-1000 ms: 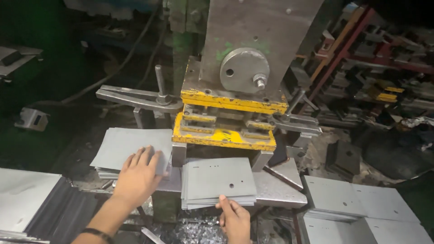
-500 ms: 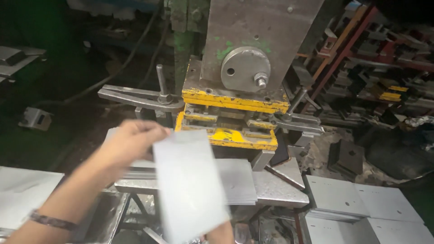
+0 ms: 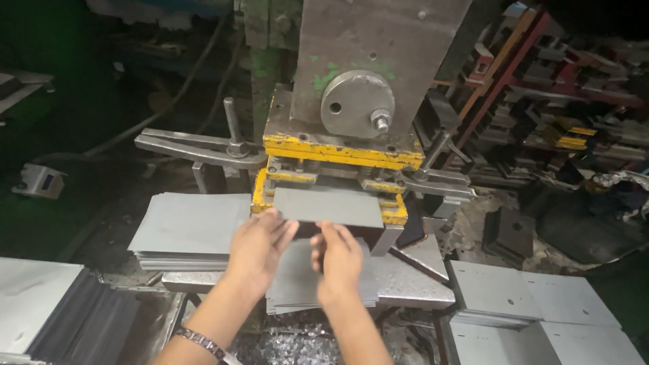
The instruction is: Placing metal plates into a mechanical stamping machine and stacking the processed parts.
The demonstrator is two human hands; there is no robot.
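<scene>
My left hand (image 3: 257, 247) and my right hand (image 3: 339, 260) both hold the near edge of a flat grey metal sheet (image 3: 328, 206). The sheet lies level, its far part inside the yellow die (image 3: 395, 211) of a press (image 3: 365, 61). Below my hands sits a stack of punched grey sheets (image 3: 368, 284). A stack of plain grey sheets (image 3: 189, 223) rests just left of my left hand. A metal bracelet is on my left wrist.
A clamp arm (image 3: 196, 147) with an upright bolt sticks out left of the die. Further sheet stacks lie at lower left (image 3: 40, 307) and lower right (image 3: 520, 297). Metal scrap (image 3: 297, 345) sits under my arms. Racks of metal parts (image 3: 561, 115) fill the right background.
My left hand lifted one sheet off the left stack and carried it right. Both hands now hold it level at the die; my right hand rose from the punched stack.
</scene>
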